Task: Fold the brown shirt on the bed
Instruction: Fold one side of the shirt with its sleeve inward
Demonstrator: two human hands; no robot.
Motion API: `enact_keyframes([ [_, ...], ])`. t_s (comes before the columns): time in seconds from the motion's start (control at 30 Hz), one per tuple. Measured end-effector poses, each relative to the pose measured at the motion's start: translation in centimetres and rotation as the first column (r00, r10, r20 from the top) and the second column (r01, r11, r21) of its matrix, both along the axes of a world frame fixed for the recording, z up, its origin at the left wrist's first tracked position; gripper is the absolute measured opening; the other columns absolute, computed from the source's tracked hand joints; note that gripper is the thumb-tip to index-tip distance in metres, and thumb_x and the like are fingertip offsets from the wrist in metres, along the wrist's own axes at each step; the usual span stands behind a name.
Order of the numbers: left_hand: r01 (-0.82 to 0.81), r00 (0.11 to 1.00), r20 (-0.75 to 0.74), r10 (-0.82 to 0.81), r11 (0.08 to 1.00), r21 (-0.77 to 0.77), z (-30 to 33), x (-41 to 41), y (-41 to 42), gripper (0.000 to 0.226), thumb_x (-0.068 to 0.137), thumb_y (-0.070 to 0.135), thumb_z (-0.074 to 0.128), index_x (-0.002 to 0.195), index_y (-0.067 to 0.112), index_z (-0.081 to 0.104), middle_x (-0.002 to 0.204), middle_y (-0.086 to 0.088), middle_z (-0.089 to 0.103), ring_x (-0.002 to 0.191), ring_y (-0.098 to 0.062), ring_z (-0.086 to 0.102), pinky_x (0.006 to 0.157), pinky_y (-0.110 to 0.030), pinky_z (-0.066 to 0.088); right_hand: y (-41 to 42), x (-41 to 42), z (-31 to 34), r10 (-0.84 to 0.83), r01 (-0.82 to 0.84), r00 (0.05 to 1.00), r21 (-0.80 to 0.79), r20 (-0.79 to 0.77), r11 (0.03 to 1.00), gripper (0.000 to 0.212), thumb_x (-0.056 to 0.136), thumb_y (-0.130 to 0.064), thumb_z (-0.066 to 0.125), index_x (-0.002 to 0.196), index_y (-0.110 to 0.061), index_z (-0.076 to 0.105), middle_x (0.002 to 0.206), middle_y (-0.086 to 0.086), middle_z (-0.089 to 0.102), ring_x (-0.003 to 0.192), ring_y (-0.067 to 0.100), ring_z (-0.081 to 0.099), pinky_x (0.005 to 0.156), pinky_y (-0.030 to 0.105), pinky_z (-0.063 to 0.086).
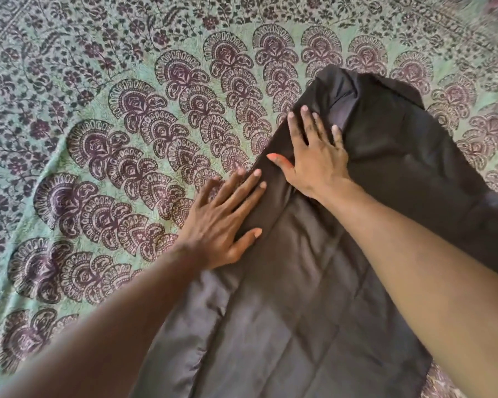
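Observation:
The brown shirt (pixel 285 297) lies spread on the bed, running from the bottom middle up to the upper right, with one side folded over along its length. My left hand (pixel 222 222) rests flat on the shirt's left folded edge, fingers spread, partly on the bedspread. My right hand (pixel 314 156) presses flat on the shirt further up, fingers apart, near the darker upper part of the garment. Neither hand grips the cloth. My right forearm covers part of the shirt's right side.
The bed is covered by a green bedspread (pixel 112 139) printed with purple fan-shaped motifs and flower borders. It stretches out to the left of and beyond the shirt.

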State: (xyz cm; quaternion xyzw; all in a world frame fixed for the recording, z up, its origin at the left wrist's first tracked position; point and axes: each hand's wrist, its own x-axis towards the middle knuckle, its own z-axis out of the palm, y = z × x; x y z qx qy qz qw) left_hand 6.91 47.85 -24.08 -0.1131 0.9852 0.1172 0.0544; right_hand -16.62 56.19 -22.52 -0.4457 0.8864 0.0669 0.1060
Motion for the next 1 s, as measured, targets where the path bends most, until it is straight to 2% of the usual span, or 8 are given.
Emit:
enact_keyframes([
  [0.17,-0.006,0.998,0.069,0.006,1.000,0.003,0.2,-0.4,-0.1,0.083,0.099,0.068,0.028,0.168,0.029,0.001,0.176,0.007,-0.008,0.163,-0.019,-0.002,0.125,-0.058,0.019,-3.3,-5.0,1.0,-0.094,0.091,0.995,0.116,0.022,0.989,0.108,0.085,-0.092,0.011,0.165,-0.022,-0.010,0.174,0.004,-0.014,0.161,0.021,-0.008,0.130,0.049,0.000],
  [0.33,-0.010,0.996,0.088,0.010,1.000,0.000,0.2,-0.8,-0.4,0.086,0.097,0.069,0.036,0.168,0.031,0.006,0.176,0.009,-0.004,0.163,-0.017,0.003,0.124,-0.057,0.019,-5.6,-9.4,2.1,-0.131,0.110,0.988,0.215,0.085,0.971,0.104,0.089,-0.088,0.012,0.165,-0.020,-0.012,0.172,0.005,-0.021,0.159,0.025,-0.017,0.130,0.049,-0.006],
  [0.43,-0.022,0.995,0.097,0.022,1.000,0.001,0.3,-0.9,-0.5,0.088,0.095,0.069,0.041,0.167,0.031,0.009,0.176,0.008,0.000,0.163,-0.018,0.008,0.124,-0.056,0.020,-4.8,-6.4,2.8,-0.061,0.062,0.998,0.060,-0.006,0.996,0.099,0.097,-0.080,0.013,0.165,-0.009,-0.002,0.173,0.014,-0.009,0.161,0.031,-0.007,0.130,0.054,0.000],
  [0.5,-0.025,0.996,0.087,0.024,1.000,0.011,0.3,-0.9,-0.5,0.088,0.094,0.069,0.042,0.167,0.030,0.011,0.176,0.007,0.003,0.162,-0.019,0.010,0.123,-0.056,0.022,-2.8,-2.5,2.7,0.000,0.001,1.000,-0.072,0.020,0.997,0.100,0.098,-0.076,0.017,0.164,-0.001,0.011,0.172,0.019,0.005,0.160,0.034,0.007,0.130,0.054,0.009],
  [0.57,-0.022,0.997,0.074,0.021,1.000,0.017,0.2,-0.9,-0.6,0.088,0.095,0.069,0.042,0.167,0.030,0.012,0.176,0.006,0.004,0.163,-0.020,0.009,0.123,-0.057,0.023,-0.5,0.4,1.6,0.061,-0.056,0.995,-0.062,0.080,0.996,0.102,0.095,-0.079,0.020,0.163,-0.003,0.018,0.173,0.016,0.012,0.160,0.031,0.015,0.128,0.052,0.014],
  [0.67,-0.028,0.997,0.071,0.027,1.000,0.011,0.1,-0.9,-0.7,0.087,0.095,0.068,0.042,0.167,0.030,0.012,0.176,0.007,0.002,0.163,-0.019,0.007,0.123,-0.056,0.022,0.3,-0.5,0.4,0.062,-0.064,0.995,0.023,0.071,0.998,0.108,0.088,-0.087,0.015,0.166,-0.012,0.010,0.175,0.006,0.005,0.161,0.023,0.010,0.128,0.051,0.012],
  [0.87,-0.022,0.998,0.059,0.022,1.000,0.007,0.2,-0.9,-0.6,0.088,0.094,0.067,0.044,0.167,0.029,0.013,0.176,0.007,0.003,0.163,-0.017,0.006,0.124,-0.053,0.021,-5.0,-8.0,1.5,-0.128,0.137,0.989,0.164,-0.069,0.977,0.104,0.093,-0.084,0.010,0.165,-0.009,-0.002,0.174,0.008,-0.005,0.161,0.025,-0.004,0.128,0.053,-0.008],
  [1.0,-0.021,0.999,0.045,0.020,1.000,0.017,0.3,-0.8,-0.5,0.087,0.095,0.067,0.043,0.167,0.029,0.014,0.176,0.007,0.002,0.163,-0.016,0.004,0.124,-0.052,0.021,-3.6,-2.8,2.9,-0.114,0.109,0.991,-0.075,-0.074,0.991,0.085,0.105,-0.060,0.033,0.164,-0.002,0.013,0.173,0.016,0.008,0.161,0.032,0.006,0.127,0.050,-0.005],
])
